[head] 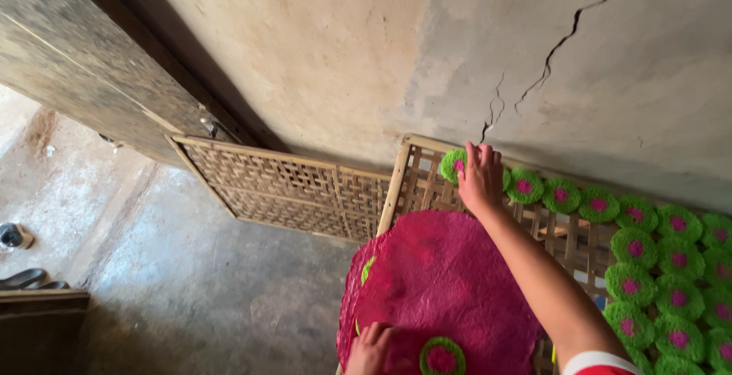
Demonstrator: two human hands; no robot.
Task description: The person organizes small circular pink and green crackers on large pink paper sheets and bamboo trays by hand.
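Nearest the lens, the left hand (371,348) curls its fingers over the near edge of a large magenta sheet (442,283), gripping it; just right of that hand a single green disc with a pink centre (441,357) lies on the sheet. The sheet rests on a woven bamboo drying tray (400,180), covering the tray's near left part.

From the sheet, the right arm stretches away to the tray's far left corner. There the right hand (480,177) lies palm down with fingers extended and close together, its fingertips on a green disc (453,165) at the head of the far row (whether it pinches the disc or only presses it, I cannot tell). A red and white sleeve edge (598,363) shows at the bottom, right of the sheet.

More green discs with pink centres (648,268) fill the tray to the right of the sheet, set in rows and nearly touching, with one row running along the tray's far edge from the right hand onward.

Left of the tray, a second lattice panel (290,188) leans against the cracked plaster wall (534,70), its right end just beside the tray's corner. A weathered wooden door (69,62) stands further left, above the concrete floor (191,283).
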